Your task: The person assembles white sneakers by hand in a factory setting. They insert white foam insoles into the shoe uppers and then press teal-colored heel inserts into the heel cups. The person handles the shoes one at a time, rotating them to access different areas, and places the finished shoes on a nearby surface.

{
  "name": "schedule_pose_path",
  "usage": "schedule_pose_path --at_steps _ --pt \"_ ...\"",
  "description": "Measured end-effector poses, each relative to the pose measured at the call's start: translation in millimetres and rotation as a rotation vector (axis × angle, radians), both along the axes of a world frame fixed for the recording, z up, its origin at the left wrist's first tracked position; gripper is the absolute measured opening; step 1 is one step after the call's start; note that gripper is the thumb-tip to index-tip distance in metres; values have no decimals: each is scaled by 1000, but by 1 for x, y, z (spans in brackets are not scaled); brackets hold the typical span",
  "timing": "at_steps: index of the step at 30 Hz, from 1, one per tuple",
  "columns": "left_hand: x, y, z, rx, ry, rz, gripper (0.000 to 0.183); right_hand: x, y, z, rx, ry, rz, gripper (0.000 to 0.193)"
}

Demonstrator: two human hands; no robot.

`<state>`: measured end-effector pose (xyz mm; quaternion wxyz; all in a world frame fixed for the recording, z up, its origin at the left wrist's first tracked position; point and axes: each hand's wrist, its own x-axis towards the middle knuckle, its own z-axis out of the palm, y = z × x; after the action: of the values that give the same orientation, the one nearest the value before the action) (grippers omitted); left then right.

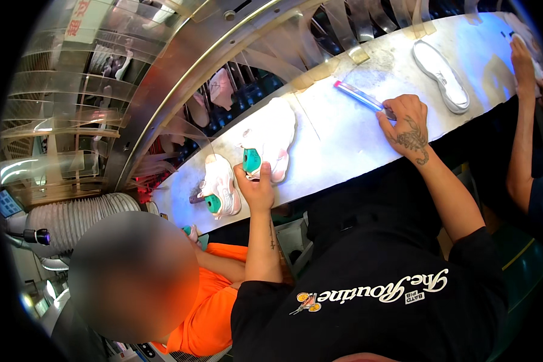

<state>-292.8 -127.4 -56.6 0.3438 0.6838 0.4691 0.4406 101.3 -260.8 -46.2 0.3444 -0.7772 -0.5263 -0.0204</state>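
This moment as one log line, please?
Left hand: grips white-teal shoe | Right hand: holds slim stick | Nearby: plain shoe

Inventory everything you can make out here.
Table: 1, white, centre
Held shoe: 1, white and teal, left-centre
Second shoe: 1, whitish and teal, farther left
Sole-like piece: 1, white, table's right
Stick: 1, bluish, pink-tipped, right of centre
Curtain strips: many, clear, behind table
Ribbed duct: 1, grey, left
Co-worker: 1, orange top, lower left
Other co-worker: 1, dark sleeve, right edge
Left hand: 1, bare, gripping held shoe
Right hand: 1, tattooed, holding stick
Shirt: 1, black, bottom
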Motion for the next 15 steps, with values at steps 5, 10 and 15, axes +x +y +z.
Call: schedule_pose_path --at_steps 5,10,15 --pt "-7 2 -4 -268 -214 53 35 -2 -6 -6 21 -70 2 14" --pt "9 3 0 -236 -359 16 27 -31 -14 3 330 19 161 34" --pt "58 -64 35 -124 21 -134 30 -113 -26 30 17 308 652 109"
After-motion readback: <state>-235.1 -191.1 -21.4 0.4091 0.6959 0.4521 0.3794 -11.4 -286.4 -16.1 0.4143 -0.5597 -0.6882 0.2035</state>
